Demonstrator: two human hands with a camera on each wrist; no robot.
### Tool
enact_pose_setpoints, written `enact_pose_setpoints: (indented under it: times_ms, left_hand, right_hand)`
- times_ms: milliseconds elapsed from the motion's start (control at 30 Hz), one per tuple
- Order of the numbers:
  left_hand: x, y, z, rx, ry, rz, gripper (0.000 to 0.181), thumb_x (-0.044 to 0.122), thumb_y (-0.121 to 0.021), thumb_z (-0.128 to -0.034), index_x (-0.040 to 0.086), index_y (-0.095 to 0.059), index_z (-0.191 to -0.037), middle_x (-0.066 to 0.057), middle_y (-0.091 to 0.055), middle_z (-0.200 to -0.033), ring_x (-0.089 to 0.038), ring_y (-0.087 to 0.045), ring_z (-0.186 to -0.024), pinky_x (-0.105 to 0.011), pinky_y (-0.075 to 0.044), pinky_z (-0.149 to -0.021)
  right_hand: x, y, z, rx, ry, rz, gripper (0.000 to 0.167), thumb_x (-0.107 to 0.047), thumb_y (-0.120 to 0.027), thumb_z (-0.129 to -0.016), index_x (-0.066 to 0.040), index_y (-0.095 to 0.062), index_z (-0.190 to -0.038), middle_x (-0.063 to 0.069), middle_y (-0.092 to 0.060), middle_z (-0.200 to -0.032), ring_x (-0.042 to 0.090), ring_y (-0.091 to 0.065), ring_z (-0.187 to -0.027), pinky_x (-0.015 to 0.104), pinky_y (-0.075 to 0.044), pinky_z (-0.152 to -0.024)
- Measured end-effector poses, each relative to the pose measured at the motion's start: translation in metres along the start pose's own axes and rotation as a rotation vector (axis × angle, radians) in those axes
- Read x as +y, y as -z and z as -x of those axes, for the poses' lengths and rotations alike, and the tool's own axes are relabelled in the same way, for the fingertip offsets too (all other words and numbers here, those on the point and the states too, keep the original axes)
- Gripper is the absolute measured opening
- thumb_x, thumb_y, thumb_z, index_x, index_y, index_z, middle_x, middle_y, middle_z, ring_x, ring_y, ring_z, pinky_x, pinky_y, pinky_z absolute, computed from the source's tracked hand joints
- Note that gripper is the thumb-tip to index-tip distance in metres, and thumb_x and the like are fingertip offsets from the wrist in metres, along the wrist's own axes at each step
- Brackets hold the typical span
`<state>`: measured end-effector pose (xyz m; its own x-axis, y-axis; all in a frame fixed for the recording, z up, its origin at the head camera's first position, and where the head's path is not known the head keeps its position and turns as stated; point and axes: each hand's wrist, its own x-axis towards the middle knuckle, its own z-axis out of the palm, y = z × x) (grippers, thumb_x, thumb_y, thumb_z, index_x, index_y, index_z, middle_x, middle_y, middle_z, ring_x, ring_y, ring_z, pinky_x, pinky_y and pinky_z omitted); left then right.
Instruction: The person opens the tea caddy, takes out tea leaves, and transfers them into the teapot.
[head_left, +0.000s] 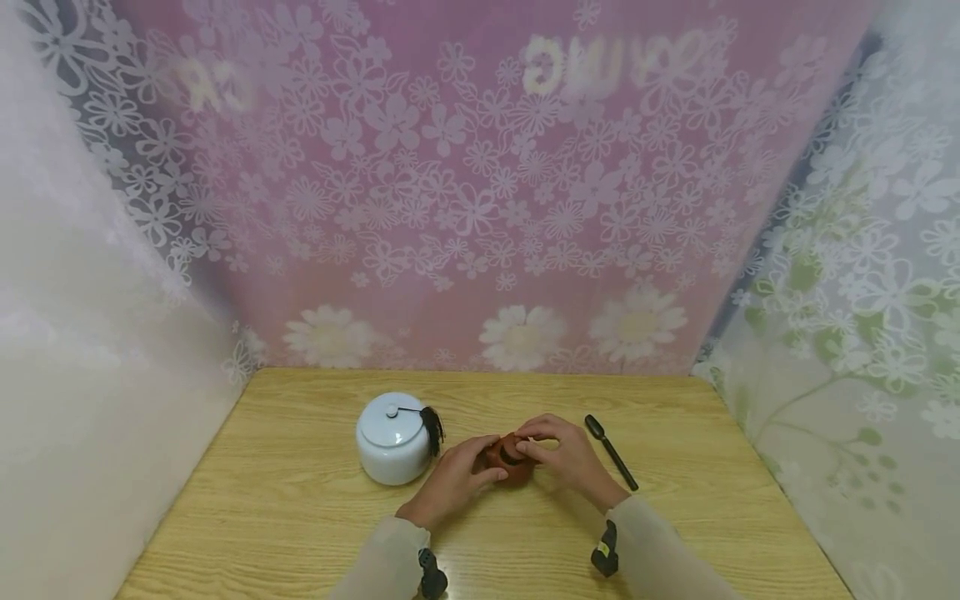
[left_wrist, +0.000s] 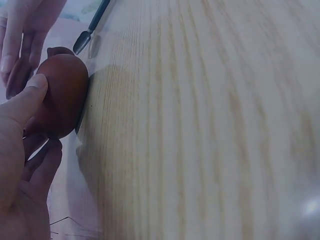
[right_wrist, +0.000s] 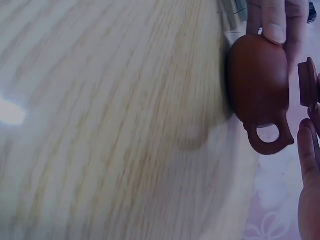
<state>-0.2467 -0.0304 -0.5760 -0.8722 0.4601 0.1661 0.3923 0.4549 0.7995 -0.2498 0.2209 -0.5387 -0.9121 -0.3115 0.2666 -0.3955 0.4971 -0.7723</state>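
The left hand (head_left: 455,479) curls its fingers (left_wrist: 46,164) round a brown teapot (right_wrist: 257,80) on the table (head_left: 285,500), right of a white jar (head_left: 390,446) and left of a black spoon (head_left: 616,458); the right hand (head_left: 567,457) pinches the lid (right_wrist: 307,84) just above the teapot.

Lettering (head_left: 596,67) on the backdrop (head_left: 480,196) (pale, blurred) is unreadable.

Looking forward and down from the head over most of the desk (head_left: 300,508), farthest off. Looking from each wrist low and close along the desk, turned sideways, toward the teapot (left_wrist: 66,95) from opposite sides. Sharing the teapot across all three, the dark scoop (head_left: 615,455) between head and left wrist.
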Motion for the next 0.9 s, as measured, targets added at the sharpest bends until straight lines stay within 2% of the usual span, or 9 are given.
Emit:
enact_pose_setpoints:
  times_ms: [167,400,467,633,900]
  left_hand:
    - [0.000,0.001,0.000,-0.010,0.012,0.003,0.066,0.041,-0.075,-0.1039,0.011,-0.055,-0.160,-0.005,-0.066,-0.152,-0.023,-0.064,-0.138,-0.047,-0.055,-0.115]
    - [0.000,0.001,0.001,-0.018,0.013,0.004,0.067,0.042,-0.074,-0.1038,0.012,-0.055,-0.160,-0.005,-0.065,-0.152,-0.023,-0.065,-0.138,-0.046,-0.056,-0.114]
    - [0.000,0.001,0.000,-0.016,0.013,0.005,0.067,0.043,-0.075,-0.1037,0.012,-0.055,-0.160,-0.005,-0.066,-0.152,-0.023,-0.064,-0.139,-0.047,-0.055,-0.115]
    - [0.001,0.001,0.000,-0.014,0.013,0.011,0.068,0.043,-0.075,-0.1029,0.012,-0.055,-0.160,-0.005,-0.066,-0.152,-0.023,-0.064,-0.139,-0.048,-0.054,-0.116]
    - [0.000,0.001,0.001,-0.010,0.019,0.010,0.069,0.043,-0.076,-0.1028,0.012,-0.055,-0.161,-0.006,-0.064,-0.155,-0.026,-0.062,-0.143,-0.050,-0.052,-0.119]
  right_hand:
    - [-0.002,0.009,0.007,-0.002,0.012,0.024,0.018,-0.034,-0.081,-0.100,-0.029,-0.084,-0.117,-0.008,-0.075,-0.122,0.018,-0.073,-0.112,0.039,-0.064,-0.093]
    - [-0.002,0.018,0.023,-0.005,0.000,0.122,0.017,-0.040,-0.083,-0.097,-0.033,-0.084,-0.113,-0.014,-0.074,-0.117,0.017,-0.074,-0.110,0.046,-0.065,-0.092]
    - [0.000,0.019,0.028,-0.012,0.005,0.122,0.017,-0.038,-0.084,-0.097,-0.031,-0.084,-0.113,-0.012,-0.075,-0.117,0.017,-0.074,-0.110,0.049,-0.065,-0.093]
    - [0.003,0.021,0.039,-0.026,0.046,0.121,0.017,-0.030,-0.083,-0.098,-0.026,-0.085,-0.114,-0.009,-0.076,-0.118,0.016,-0.074,-0.107,0.046,-0.066,-0.092]
    - [0.006,0.022,0.051,-0.054,0.036,0.138,0.017,-0.036,-0.081,-0.099,-0.033,-0.084,-0.115,-0.014,-0.075,-0.118,0.013,-0.073,-0.109,0.050,-0.064,-0.093]
